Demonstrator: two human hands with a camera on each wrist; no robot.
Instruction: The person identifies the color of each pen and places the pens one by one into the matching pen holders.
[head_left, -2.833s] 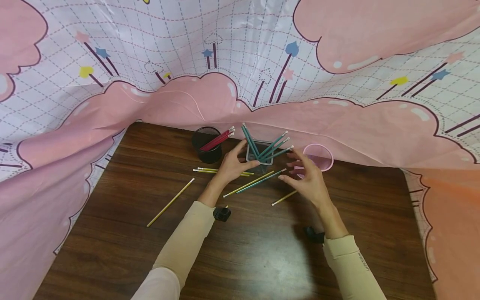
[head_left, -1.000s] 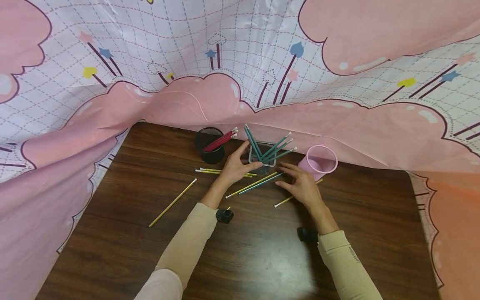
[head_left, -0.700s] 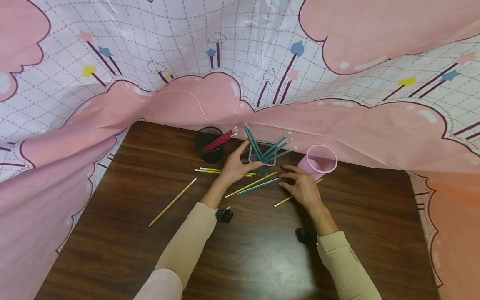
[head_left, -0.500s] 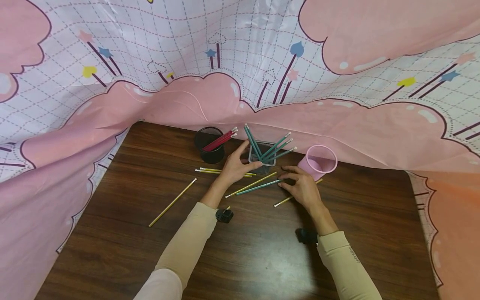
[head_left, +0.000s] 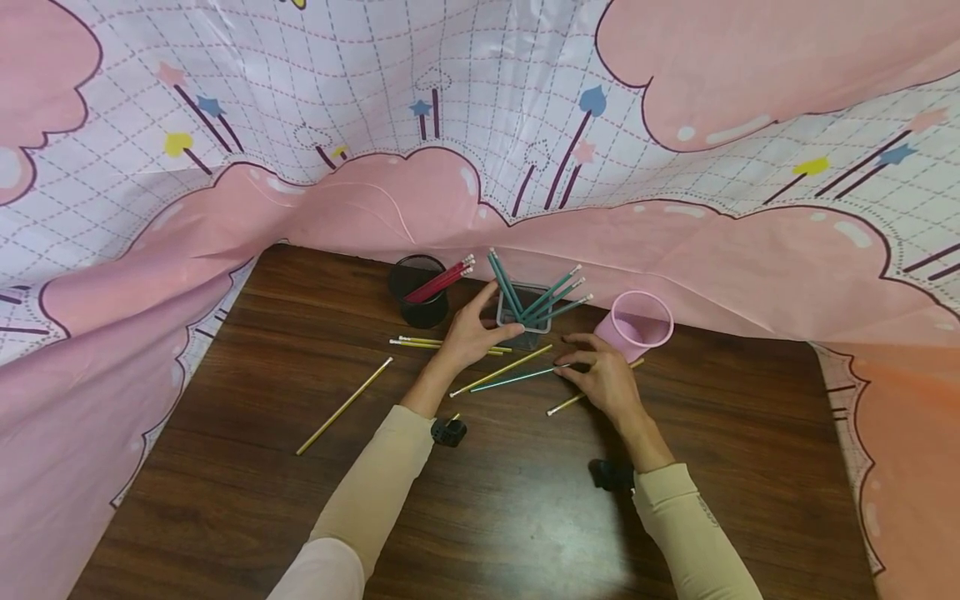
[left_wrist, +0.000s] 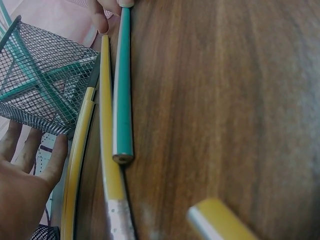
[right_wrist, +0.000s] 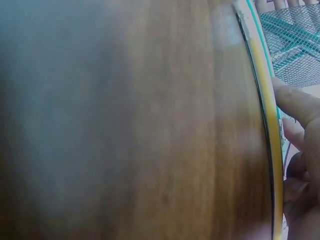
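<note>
My left hand [head_left: 467, 337] rests against a square mesh pencil holder [head_left: 501, 323], its thumb at the front rim and its fingers along the left side. Several teal pencils [head_left: 551, 290] lean in that holder, eraser ends up. With thumb and index finger, my right hand [head_left: 609, 383] pinches the eraser end of another teal pencil [head_left: 513, 379]. That pencil lies low over the table, its unsharpened end pointing left. Close beside it is a yellow pencil [left_wrist: 106, 100], seen in the left wrist view. A further yellow pencil [right_wrist: 270, 115] passes beneath the right hand.
A round black mesh cup [head_left: 422, 314] with red pencils [head_left: 435, 285] stands left of the holder. The pink cup [head_left: 621, 337] is just behind the right hand. More yellow pencils [head_left: 347, 404] lie on the wooden table [head_left: 510, 517], and a patterned cloth [head_left: 450, 192] hangs at the back.
My right hand has come down from in front of the pink cup and taken the teal pencil's eraser end, swinging that end slightly toward me. The left hand has stayed at the holder.
</note>
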